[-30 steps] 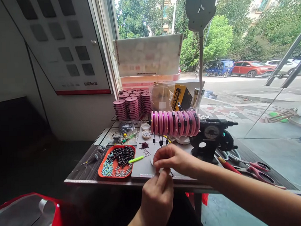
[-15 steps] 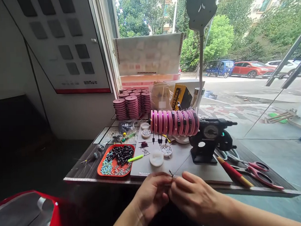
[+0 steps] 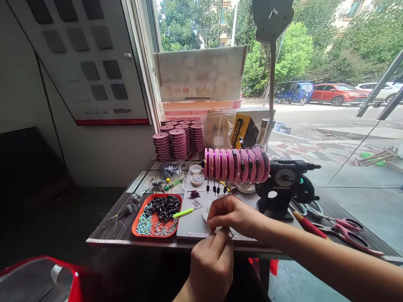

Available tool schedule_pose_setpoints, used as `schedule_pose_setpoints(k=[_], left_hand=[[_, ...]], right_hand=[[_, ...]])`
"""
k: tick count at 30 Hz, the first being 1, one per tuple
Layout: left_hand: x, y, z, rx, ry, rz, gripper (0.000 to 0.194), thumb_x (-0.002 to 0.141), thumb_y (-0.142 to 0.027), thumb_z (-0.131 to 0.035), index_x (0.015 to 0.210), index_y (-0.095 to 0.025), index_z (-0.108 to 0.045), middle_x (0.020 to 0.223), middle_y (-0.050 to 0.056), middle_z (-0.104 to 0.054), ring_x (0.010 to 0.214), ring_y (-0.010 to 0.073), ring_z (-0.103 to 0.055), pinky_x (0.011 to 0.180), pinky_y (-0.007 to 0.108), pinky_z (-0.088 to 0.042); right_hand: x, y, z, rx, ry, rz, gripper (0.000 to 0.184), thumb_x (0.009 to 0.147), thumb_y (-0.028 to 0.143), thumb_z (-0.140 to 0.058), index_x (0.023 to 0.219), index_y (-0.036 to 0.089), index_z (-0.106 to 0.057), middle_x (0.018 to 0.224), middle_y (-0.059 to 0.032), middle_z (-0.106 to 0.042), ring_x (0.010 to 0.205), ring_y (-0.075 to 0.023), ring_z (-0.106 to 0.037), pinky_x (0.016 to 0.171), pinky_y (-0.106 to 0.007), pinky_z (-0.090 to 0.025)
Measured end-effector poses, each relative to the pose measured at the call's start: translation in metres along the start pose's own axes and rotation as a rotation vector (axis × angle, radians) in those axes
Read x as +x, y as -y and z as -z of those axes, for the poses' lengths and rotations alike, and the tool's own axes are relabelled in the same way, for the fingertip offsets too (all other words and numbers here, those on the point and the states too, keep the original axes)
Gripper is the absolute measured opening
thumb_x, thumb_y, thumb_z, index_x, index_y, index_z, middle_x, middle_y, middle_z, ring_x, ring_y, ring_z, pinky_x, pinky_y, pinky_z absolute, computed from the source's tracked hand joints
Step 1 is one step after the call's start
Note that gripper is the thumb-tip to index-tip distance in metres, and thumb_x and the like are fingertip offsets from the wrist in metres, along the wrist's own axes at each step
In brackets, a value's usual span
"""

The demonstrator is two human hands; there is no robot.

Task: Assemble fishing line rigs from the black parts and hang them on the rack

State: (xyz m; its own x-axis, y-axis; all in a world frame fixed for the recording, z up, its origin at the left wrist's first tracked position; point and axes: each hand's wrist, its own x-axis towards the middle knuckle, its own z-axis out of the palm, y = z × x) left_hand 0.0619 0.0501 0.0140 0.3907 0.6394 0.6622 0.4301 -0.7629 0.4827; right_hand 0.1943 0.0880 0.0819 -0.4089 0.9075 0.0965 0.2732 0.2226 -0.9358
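Observation:
My left hand [image 3: 210, 267] is closed at the front edge of the table, fingers curled and pressed together. Just above it, my right hand [image 3: 230, 215] has its thumb and fingers pinched together, their tips close to the left fingers. A small dark piece [image 3: 231, 234] shows beside the left fingers; whatever else the hands hold is too fine to see. Behind the right hand a white dish [image 3: 205, 214] is partly hidden. Farther back, pink foam spools [image 3: 235, 164] sit in a row on a black winding machine [image 3: 278, 183], with small black pieces hanging below.
An orange tray [image 3: 134, 226] of black, blue and metal parts lies left, beside a yellow-green tool [image 3: 187, 212]. A cup of white beads [image 3: 197, 179] stands behind. Scissors [image 3: 353, 238] and a red-handled tool [image 3: 308, 224] lie right. Stacked pink spools [image 3: 178, 143] stand by the window.
My right hand has moved up and left, over the left hand and in front of the white dish. The left hand has turned and closed, its knuckles upward. The view has shifted slightly.

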Motion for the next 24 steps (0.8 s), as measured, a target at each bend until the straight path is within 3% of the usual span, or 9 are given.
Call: schedule_pose_setpoints(k=[2, 5, 8, 10, 13, 16, 20, 22, 24], left_hand=[[0.006, -0.005, 0.004, -0.167, 0.094, 0.159, 0.021, 0.076, -0.007, -0.051, 0.071, -0.013, -0.071, 0.07, 0.013, -0.07, 0.056, 0.0195, -0.059, 0.055, 0.03, -0.04], [0.018, -0.011, 0.008, -0.643, 0.183, 0.703, 0.016, 0.069, -0.008, -0.059, 0.056, -0.016, -0.065, 0.058, 0.003, -0.06, 0.051, 0.011, -0.048, 0.046, 0.021, -0.035], [0.026, -0.01, 0.009, -1.086, 0.273, 1.235, 0.007, 0.06, -0.009, -0.062, 0.058, -0.015, -0.062, 0.054, -0.002, -0.053, 0.044, 0.0059, -0.04, 0.037, 0.015, -0.027], [0.029, -0.008, 0.009, -1.183, 0.295, 1.367, 0.007, 0.058, -0.009, -0.062, 0.059, -0.015, -0.059, 0.052, -0.004, -0.051, 0.041, 0.0042, -0.04, 0.035, 0.012, -0.025], [0.029, -0.009, 0.009, -1.312, 0.277, 1.493, 0.011, 0.057, -0.006, -0.064, 0.057, -0.014, -0.057, 0.049, -0.006, -0.047, 0.04, 0.0029, -0.042, 0.033, 0.009, -0.025], [0.026, -0.014, 0.01, -1.395, 0.241, 1.512, 0.01, 0.057, -0.004, -0.067, 0.061, -0.011, -0.062, 0.057, -0.003, -0.055, 0.041, 0.0007, -0.042, 0.034, 0.008, -0.026], [0.018, -0.019, 0.006, -1.423, 0.241, 1.452, 0.01, 0.057, -0.007, -0.072, 0.065, -0.01, -0.067, 0.062, -0.001, -0.058, 0.045, 0.0011, -0.042, 0.036, 0.009, -0.029], [0.015, -0.018, 0.002, -1.392, 0.26, 1.394, 0.009, 0.055, -0.007, -0.073, 0.059, -0.01, -0.066, 0.056, -0.001, -0.055, 0.046, 0.003, -0.042, 0.037, 0.01, -0.029], [0.014, -0.016, -0.001, -1.275, 0.287, 1.247, 0.008, 0.056, -0.01, -0.073, 0.056, -0.011, -0.064, 0.057, -0.002, -0.053, 0.048, 0.0045, -0.043, 0.037, 0.012, -0.029]], right_hand=[[-0.013, 0.002, 0.0, -0.056, -0.009, 0.002, 0.016, 0.074, 0.03, -0.057, 0.068, 0.016, -0.057, 0.061, 0.0004, -0.057, 0.052, -0.0106, -0.048, 0.048, -0.021, -0.038], [-0.049, 0.002, 0.002, -0.307, -0.162, 0.144, 0.011, 0.079, 0.016, -0.054, 0.088, 0.018, -0.059, 0.077, -0.0007, -0.06, 0.064, -0.0119, -0.048, 0.059, -0.024, -0.037], [-0.079, -0.01, -0.003, -0.972, -0.214, 0.634, 0.025, 0.089, 0.009, -0.037, 0.086, 0.015, -0.061, 0.068, -0.0029, -0.059, 0.058, -0.014, -0.045, 0.055, -0.028, -0.032], [-0.087, -0.023, -0.011, -1.192, -0.226, 0.799, 0.032, 0.089, 0.004, -0.032, 0.082, 0.012, -0.062, 0.07, -0.0049, -0.06, 0.058, -0.0144, -0.045, 0.056, -0.03, -0.031], [-0.087, -0.039, -0.019, -1.2, -0.29, 0.84, 0.034, 0.091, 0.004, -0.032, 0.078, 0.011, -0.063, 0.067, -0.0038, -0.059, 0.056, -0.0137, -0.043, 0.055, -0.031, -0.029], [-0.088, -0.05, -0.023, -0.896, -0.395, 0.666, 0.035, 0.095, 0.014, -0.034, 0.074, 0.015, -0.063, 0.062, -0.0017, -0.054, 0.056, -0.0131, -0.042, 0.052, -0.027, -0.03], [-0.094, -0.062, -0.027, -0.042, -0.397, 0.01, 0.031, 0.086, 0.042, -0.056, 0.069, 0.017, -0.062, 0.065, 0.0007, -0.051, 0.06, -0.0118, -0.048, 0.052, -0.021, -0.035], [-0.097, -0.067, -0.029, 0.158, -0.33, -0.119, 0.04, 0.077, 0.055, -0.061, 0.068, 0.016, -0.061, 0.062, 0.0016, -0.05, 0.057, -0.0118, -0.049, 0.05, -0.021, -0.036], [-0.1, -0.068, -0.03, 0.197, -0.301, -0.133, 0.047, 0.072, 0.062, -0.061, 0.065, 0.016, -0.059, 0.058, 0.0021, -0.049, 0.054, -0.0116, -0.048, 0.049, -0.021, -0.036]])
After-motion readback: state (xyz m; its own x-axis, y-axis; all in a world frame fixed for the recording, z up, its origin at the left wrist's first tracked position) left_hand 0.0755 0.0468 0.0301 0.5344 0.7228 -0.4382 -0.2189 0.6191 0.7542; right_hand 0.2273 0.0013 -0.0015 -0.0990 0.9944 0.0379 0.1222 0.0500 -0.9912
